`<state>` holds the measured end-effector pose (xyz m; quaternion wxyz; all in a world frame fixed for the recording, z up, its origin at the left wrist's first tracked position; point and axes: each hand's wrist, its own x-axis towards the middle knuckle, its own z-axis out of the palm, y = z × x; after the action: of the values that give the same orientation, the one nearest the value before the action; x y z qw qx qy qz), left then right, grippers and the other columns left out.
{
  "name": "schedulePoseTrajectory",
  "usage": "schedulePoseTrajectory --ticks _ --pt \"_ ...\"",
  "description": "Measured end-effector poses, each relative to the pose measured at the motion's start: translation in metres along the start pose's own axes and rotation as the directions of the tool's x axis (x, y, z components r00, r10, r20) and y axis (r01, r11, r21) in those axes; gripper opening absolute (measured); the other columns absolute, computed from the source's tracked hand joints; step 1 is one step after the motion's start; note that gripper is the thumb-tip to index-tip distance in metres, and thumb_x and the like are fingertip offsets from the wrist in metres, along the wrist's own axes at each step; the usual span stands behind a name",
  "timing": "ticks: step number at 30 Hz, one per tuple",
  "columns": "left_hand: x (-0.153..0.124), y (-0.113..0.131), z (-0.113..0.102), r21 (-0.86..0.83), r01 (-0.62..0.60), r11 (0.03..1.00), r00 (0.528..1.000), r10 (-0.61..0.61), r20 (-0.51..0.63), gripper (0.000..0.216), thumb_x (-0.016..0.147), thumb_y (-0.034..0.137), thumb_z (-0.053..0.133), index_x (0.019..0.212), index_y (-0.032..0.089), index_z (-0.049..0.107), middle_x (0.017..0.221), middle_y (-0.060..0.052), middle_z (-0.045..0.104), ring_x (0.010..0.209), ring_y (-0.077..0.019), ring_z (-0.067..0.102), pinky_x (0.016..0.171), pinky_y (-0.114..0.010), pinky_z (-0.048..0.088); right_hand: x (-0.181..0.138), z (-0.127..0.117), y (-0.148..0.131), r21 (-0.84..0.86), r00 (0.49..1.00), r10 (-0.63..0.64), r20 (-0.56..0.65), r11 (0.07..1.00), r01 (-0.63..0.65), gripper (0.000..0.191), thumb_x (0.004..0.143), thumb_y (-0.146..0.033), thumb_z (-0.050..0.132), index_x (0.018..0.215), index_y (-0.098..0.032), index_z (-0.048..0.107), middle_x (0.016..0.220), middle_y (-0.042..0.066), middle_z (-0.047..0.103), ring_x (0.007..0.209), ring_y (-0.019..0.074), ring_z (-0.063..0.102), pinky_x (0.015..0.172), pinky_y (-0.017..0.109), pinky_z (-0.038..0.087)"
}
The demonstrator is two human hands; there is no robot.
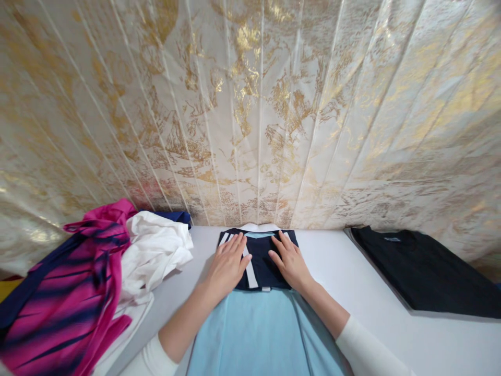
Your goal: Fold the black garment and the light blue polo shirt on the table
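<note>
Matt, smooth cloth is seen in the light-blue garment [262,334], the navy panel [264,269] and the black shirt [418,271], wrinkled cloth in the white garment [158,245]. The backdrop [250,115] is patterned with glossy, metallic-looking gold; the tabletop [438,339] is smoothly finished.

The dark blue cloth [264,258] has white stripes [251,277] and lies flat near the back of the white table [332,266]. The light blue cloth [260,331] touches its near edge and spreads out toward the front, mostly smooth, with long lines down it.
</note>
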<state>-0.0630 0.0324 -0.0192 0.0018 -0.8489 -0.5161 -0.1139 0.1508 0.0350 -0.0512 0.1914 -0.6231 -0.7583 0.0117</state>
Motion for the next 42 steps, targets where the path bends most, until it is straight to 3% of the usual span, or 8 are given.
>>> schedulePoseTrajectory --ticks 9,13,17,22,26,30,36,42 --pt "-0.031 0.026 0.010 -0.138 -0.193 0.971 0.975 0.206 0.088 0.050 0.101 0.042 0.023 0.146 0.022 0.030 0.153 -0.005 0.026 0.142 -0.0190 0.020 0.112 -0.041 0.024 -0.096 -0.019 -0.022 -0.003 0.979 -0.203 -0.021 0.979 0.203 0.070 0.092 -0.049 0.042 0.149 -0.013 0.023 0.154 0.014 0.022 0.142 0.0281 0.019 0.110 0.048 0.032" --pt "-0.032 0.024 0.014 -0.099 -0.193 0.976 0.978 0.200 0.062 0.049 0.101 0.041 0.022 0.146 0.023 0.028 0.154 -0.005 0.025 0.142 -0.0190 0.020 0.110 -0.041 0.025 -0.156 -0.018 -0.026 -0.036 0.900 -0.435 0.024 0.899 0.436 0.085 0.087 -0.057 0.048 0.151 -0.017 0.011 0.152 0.013 0.023 0.138 0.0306 0.030 0.107 0.045 0.038" --pt "-0.032 0.025 0.014 -0.069 -0.189 0.979 0.981 0.192 0.035 0.049 0.101 0.040 0.022 0.145 0.021 0.031 0.153 -0.007 0.028 0.140 -0.0207 0.025 0.108 -0.043 0.028 -0.200 -0.015 -0.028 -0.048 0.815 -0.579 -0.022 0.815 0.577 0.074 0.092 -0.044 0.048 0.151 -0.023 0.008 0.143 0.008 0.040 0.128 0.0223 0.047 0.101 0.032 0.045" --pt "-0.053 0.043 0.004 -0.084 -0.255 0.963 0.966 0.257 0.020 0.048 0.100 0.034 0.028 0.146 0.020 0.028 0.153 -0.007 0.028 0.141 -0.0180 0.022 0.110 -0.041 0.026 -0.235 -0.045 -0.026 0.066 0.806 -0.592 0.007 0.805 0.590 0.065 0.094 -0.039 0.046 0.150 -0.034 0.012 0.141 0.001 0.045 0.125 0.0167 0.049 0.098 0.024 0.046" --pt "-0.099 0.085 -0.016 -0.160 -0.432 0.887 0.895 0.444 0.042 0.050 0.099 0.031 0.033 0.147 0.020 0.025 0.154 -0.005 0.025 0.143 -0.0167 0.018 0.113 -0.038 0.022 -0.216 -0.080 -0.002 0.138 0.924 -0.376 0.071 0.921 0.364 0.056 0.096 -0.037 0.038 0.149 -0.028 0.022 0.149 0.003 0.035 0.136 0.0186 0.035 0.108 0.034 0.038" --pt "-0.147 0.129 -0.024 -0.208 -0.626 0.752 0.759 0.648 0.058 0.051 0.099 0.040 0.031 0.146 0.020 0.028 0.152 -0.005 0.029 0.142 -0.0180 0.021 0.112 -0.039 0.024 -0.158 -0.076 0.020 0.149 0.953 -0.293 0.077 0.949 0.279 0.047 0.097 -0.027 0.027 0.142 -0.019 0.041 0.146 0.008 0.042 0.135 0.0187 0.037 0.110 0.040 0.035" --pt "-0.177 0.155 0.019 0.132 -0.830 0.541 0.528 0.840 -0.123 0.037 0.101 0.030 0.032 0.136 0.023 0.044 0.148 0.005 0.037 0.134 -0.0114 0.036 0.102 -0.024 0.035 -0.084 -0.039 -0.007 0.078 0.956 -0.256 0.146 0.966 0.247 0.055 0.096 -0.046 0.033 0.144 -0.018 0.035 0.152 0.010 0.030 0.141 0.0197 0.026 0.111 0.040 0.030" --pt "-0.181 0.161 0.031 0.228 -0.793 0.565 0.520 0.822 -0.230 0.033 0.102 0.029 0.031 0.129 0.027 0.051 0.144 0.008 0.043 0.127 -0.0091 0.043 0.094 -0.019 0.038 -0.058 -0.016 -0.023 -0.103 0.975 -0.155 0.158 0.980 0.172 0.063 0.095 -0.051 0.033 0.147 -0.017 0.029 0.154 0.008 0.025 0.143 0.0231 0.019 0.114 0.043 0.017"
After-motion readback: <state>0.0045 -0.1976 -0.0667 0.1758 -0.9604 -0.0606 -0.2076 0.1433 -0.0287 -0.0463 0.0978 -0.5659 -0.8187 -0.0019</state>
